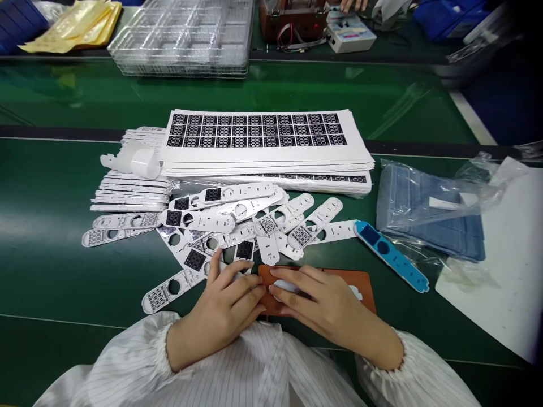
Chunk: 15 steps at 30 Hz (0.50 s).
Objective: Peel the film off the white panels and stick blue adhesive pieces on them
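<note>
My left hand (229,302) has its fingers stretched and spread, the tips by the left edge of a brown-orange flat block (358,281). My right hand (324,302) lies across that block with fingers extended. A white strip-shaped part (355,292) lies on the block, mostly hidden under the right hand. Beyond my left fingers lies a loose heap of white circuit boards (271,223), several with a black digit display (195,260). A blue strip of the same long shape (392,255) lies diagonally to the right of the block.
Behind the heap are stacked white sheets of black display stickers (254,155) and a pile of white boards (131,192). Plastic-wrapped blue material (428,209) lies right. Clear trays (186,39), a white box (350,34) and another person's hand (354,4) are across the green bench.
</note>
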Motion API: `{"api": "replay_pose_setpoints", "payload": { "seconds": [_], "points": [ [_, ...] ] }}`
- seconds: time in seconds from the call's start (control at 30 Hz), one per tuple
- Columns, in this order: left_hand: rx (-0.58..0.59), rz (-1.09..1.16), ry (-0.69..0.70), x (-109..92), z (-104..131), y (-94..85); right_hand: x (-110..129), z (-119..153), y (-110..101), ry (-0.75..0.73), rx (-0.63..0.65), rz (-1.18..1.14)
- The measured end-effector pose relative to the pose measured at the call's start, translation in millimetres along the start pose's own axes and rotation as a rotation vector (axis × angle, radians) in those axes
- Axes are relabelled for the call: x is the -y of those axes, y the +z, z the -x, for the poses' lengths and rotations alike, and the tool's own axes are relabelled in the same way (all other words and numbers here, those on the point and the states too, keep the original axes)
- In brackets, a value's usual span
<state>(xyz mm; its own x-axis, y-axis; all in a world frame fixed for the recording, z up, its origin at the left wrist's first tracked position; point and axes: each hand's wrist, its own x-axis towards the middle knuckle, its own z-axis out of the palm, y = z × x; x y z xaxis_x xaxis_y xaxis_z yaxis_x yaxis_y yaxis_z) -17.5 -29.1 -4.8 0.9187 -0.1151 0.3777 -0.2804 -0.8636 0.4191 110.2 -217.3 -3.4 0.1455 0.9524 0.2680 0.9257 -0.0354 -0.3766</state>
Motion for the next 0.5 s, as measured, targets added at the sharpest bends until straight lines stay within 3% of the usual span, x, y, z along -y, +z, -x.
{"api": "replay_pose_setpoints", "payload": {
  "seconds": [0.17,0.5],
  "points": [
    [0.000,-0.015,0.042,-2.0,1.9,1.7,2.6,-3.0,4.3,0.039,-0.086,0.026],
    [-0.059,-0.066,-0.010,-3.7,2.0,3.3,4.4,-5.3,7.7,0.103,-0.061,0.044]
  ]
}}
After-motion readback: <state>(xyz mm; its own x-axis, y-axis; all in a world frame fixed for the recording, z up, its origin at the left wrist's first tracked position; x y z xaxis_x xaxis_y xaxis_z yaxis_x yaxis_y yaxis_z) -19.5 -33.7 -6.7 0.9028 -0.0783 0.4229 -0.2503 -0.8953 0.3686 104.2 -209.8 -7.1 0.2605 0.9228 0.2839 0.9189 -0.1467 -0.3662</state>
